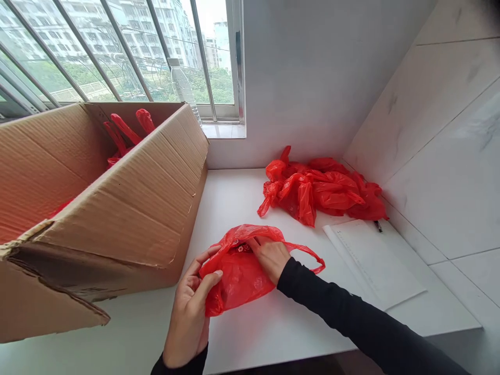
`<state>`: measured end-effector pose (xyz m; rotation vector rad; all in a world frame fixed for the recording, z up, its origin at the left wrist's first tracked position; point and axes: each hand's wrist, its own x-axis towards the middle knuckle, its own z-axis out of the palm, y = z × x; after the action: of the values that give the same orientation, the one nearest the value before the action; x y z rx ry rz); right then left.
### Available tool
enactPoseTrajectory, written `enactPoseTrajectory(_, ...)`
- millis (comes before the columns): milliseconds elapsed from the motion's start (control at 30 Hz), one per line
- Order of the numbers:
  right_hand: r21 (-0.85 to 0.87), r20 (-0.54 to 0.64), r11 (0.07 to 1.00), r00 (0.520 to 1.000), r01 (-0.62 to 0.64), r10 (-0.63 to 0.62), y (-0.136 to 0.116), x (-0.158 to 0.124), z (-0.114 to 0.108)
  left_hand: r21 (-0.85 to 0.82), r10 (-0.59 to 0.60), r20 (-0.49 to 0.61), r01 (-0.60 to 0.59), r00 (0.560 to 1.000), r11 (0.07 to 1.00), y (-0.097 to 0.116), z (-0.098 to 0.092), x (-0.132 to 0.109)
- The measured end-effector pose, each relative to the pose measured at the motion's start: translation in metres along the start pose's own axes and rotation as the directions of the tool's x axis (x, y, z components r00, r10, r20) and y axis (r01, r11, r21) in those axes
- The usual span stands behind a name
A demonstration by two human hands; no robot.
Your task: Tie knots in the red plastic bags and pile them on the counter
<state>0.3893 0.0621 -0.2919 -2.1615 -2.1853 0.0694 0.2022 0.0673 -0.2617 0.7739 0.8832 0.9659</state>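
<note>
A red plastic bag (pixel 244 284) lies on the white table with its mouth open toward the back. My left hand (pixel 193 302) grips the bag's left side, the thumb pressing on the front and the fingers behind. Into the mouth reaches my right hand (pixel 272 258), its fingertips hidden by the plastic, so whether they hold anything does not show. Small dark items with white-and-red round marks (pixel 242 248) show inside, beside my right fingers; their kind is unclear. One handle loop of the bag sticks out to the right, behind my right wrist.
A large open cardboard box (pixel 136 203) on the left contains red plastic bags (pixel 127 130). More crumpled red bags (pixel 320 190) are heaped against the back wall. Front of that heap lie white papers (pixel 375 260) and a black pen (pixel 377 226). A clear bottle (pixel 183 86) stands by the barred window.
</note>
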Motion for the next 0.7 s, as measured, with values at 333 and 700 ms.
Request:
enactPoseTrajectory(333, 0.300, -0.053, 0.951, 0.994, -0.072, 0.092, 0.017, 0.002, -0.012, 0.022, 0.049, 0.034, -0.050, 0.998, 0.999, 0.000, 0.000, 0.005)
enactPoseTrajectory(700, 0.351, -0.167, 0.936, 0.983, -0.013, 0.077, 0.027, -0.045, -0.042, 0.203, 0.081, 0.053, -0.090, 0.995, 0.975, 0.010, 0.005, -0.010)
